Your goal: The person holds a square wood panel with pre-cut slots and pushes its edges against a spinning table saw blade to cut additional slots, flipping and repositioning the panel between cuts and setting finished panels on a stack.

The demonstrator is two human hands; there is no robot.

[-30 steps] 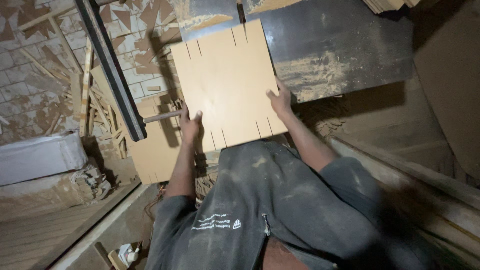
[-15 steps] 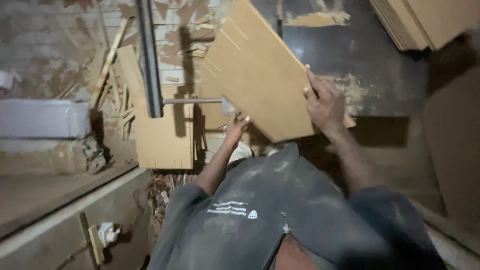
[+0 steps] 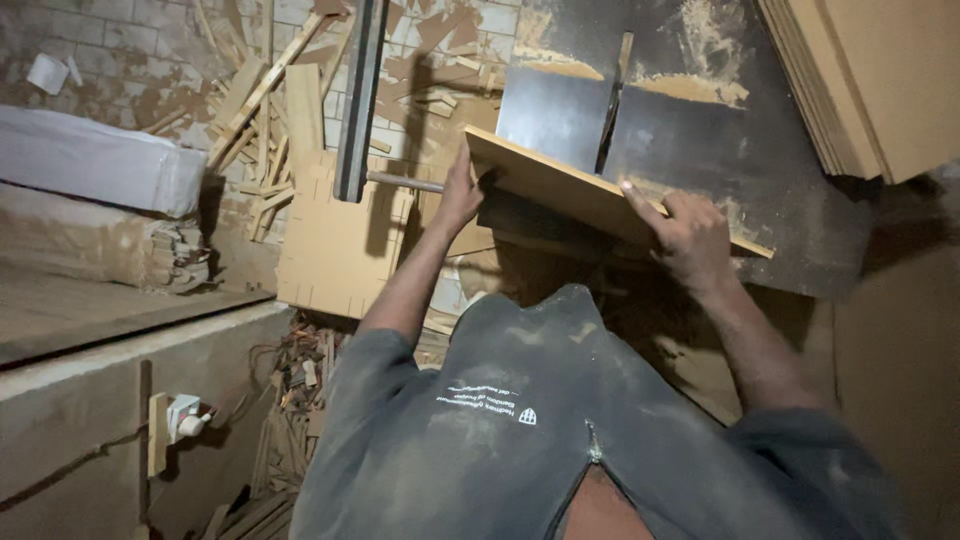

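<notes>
Hands, left hand (image 3: 460, 195) and right hand (image 3: 690, 235), grip board (image 3: 570, 185) edges, seemingly tilted above saw table (image 3: 690, 140).

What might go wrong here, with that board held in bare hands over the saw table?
The saw blade stands bare in the dusty table, just past the board; the right hand grips the edge nearest it, so a slip might bring its fingers close. The left hand holds only a corner, so the tilted board may twist or drop.
</notes>
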